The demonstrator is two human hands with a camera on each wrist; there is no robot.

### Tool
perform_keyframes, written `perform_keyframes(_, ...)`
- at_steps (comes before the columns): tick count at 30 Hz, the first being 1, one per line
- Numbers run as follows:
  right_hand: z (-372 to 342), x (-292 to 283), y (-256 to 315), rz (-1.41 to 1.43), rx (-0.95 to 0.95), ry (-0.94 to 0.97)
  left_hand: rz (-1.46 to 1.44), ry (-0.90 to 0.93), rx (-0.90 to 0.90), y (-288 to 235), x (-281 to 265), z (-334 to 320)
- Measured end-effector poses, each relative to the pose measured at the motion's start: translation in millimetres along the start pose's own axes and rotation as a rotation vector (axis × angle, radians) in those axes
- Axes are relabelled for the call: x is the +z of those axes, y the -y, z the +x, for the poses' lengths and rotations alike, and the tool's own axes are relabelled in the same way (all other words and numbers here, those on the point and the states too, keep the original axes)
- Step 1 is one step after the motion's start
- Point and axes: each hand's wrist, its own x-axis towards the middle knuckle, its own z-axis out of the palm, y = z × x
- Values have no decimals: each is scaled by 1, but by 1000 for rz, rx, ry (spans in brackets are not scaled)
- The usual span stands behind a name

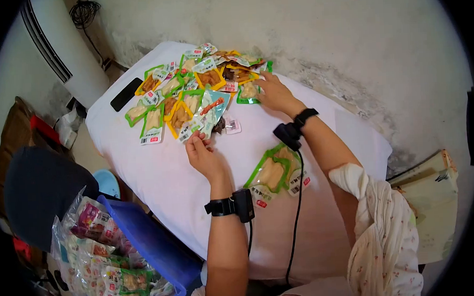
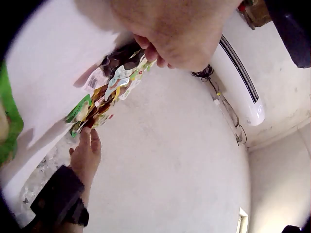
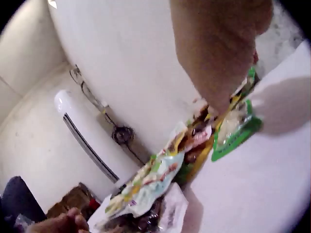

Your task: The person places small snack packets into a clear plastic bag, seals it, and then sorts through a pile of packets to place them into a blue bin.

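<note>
A pile of sealed snack packets [image 1: 208, 78] with green, yellow and light-blue borders lies on the white-covered table. My right hand [image 1: 278, 95] reaches over the pile's right end, its fingertips among the packets there. In the left wrist view the right hand's fingers [image 2: 89, 140] look fairly straight. Just below that hand lies a green-edged packet [image 1: 248, 92]. My left hand [image 1: 203, 156] hovers at the pile's near edge with fingers loosely bent, close to a light-blue packet [image 1: 214, 107]. Nothing shows in its grasp.
Two green-edged packets [image 1: 270, 174] lie nearer me, beside the camera cable. A black phone [image 1: 127, 94] rests at the table's left edge. On the lower left, a blue bin [image 1: 146, 242] stands with bagged packets. The wall borders the table's far side.
</note>
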Motion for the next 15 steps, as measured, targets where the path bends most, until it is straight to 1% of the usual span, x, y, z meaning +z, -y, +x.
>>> perform_keyframes(2,25,16,0,-147,84,-39,-32,5,-7,2,0,0)
perform_keyframes(4,46,29,-5,-178,88,-35,-61,8,-10,0,0,0)
perform_keyframes(5,54,36,-7,-215,95,-25,-16,14,-5,-3,1,-2)
perform_keyframes(7,63,49,-10,-225,109,-37,35,24,2,-4,1,-2)
perform_keyframes(10,62,51,-13,-207,127,-68,6,20,-1,-2,0,-2)
perform_keyframes(12,47,30,-10,-136,11,-258,-18,14,9,-4,0,-3)
perform_keyframes(13,37,15,-7,-142,12,-256,-22,15,4,-4,-1,-2)
perform_keyframes(15,13,-21,-3,54,-153,-400,-28,2,6,-2,-2,0)
